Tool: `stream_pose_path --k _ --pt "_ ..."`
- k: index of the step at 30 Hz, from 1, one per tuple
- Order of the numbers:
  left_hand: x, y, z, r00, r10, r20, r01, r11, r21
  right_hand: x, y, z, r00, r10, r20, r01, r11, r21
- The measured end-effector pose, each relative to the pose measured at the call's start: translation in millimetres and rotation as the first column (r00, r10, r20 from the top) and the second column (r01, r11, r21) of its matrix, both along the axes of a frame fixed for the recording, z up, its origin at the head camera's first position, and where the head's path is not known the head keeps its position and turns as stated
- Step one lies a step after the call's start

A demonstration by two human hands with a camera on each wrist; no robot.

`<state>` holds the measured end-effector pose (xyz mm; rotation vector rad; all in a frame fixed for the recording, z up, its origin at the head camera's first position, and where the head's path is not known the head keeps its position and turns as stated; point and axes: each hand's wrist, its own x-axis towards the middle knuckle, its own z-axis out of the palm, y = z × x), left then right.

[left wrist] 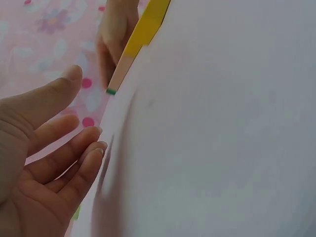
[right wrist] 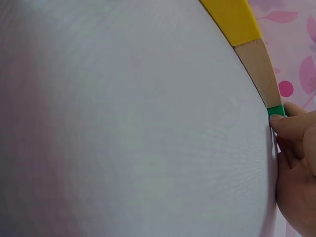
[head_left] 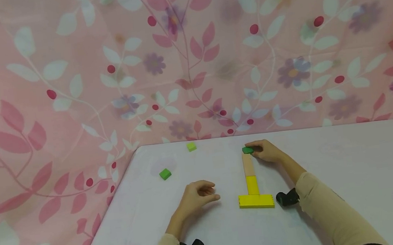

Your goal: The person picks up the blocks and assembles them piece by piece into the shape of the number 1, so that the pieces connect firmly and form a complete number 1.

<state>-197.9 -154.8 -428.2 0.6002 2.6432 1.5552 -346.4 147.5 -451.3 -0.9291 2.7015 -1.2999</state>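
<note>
My right hand pinches a dark green block at the far end of a row of blocks. That green block meets the end of a plain wooden block. A yellow block continues the row toward me, and a wider yellow block lies crosswise at the near end, so the row looks like an upside-down T. Left of the row, my left hand hovers over the table with fingers loosely bent and nothing between them, as the left wrist view also shows.
Two light green blocks lie on the left of the white table: one block nearer, another block by the back edge. Behind the table hangs a pink floral cloth. Black wrist cameras stick out below both sleeves.
</note>
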Motion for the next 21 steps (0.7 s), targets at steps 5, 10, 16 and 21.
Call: stream_pose_path --k 5,10,16,21 --pt "-5.5 -23.8 -2.6 0.997 0.077 -0.024 -0.077 0.997 -0.005 1.3 0 -1.2 1.000 -0.002 -0.020 0.002 1.000 0.008" --pt "-3.0 -40.3 14.8 0.987 0.156 -0.030 -0.156 0.988 0.017 1.3 0 -1.8 1.000 -0.005 -0.026 0.005 1.000 0.011" --pt "-12.7 -62.0 17.5 0.972 0.232 -0.031 -0.231 0.972 0.032 -7.5 7 -9.7 0.996 0.063 -0.059 -0.067 0.995 -0.077" --pt "-24.9 -78.0 8.2 0.953 0.301 -0.040 -0.300 0.953 0.035 -7.6 6 -8.5 0.998 0.057 -0.015 -0.058 0.995 -0.083"
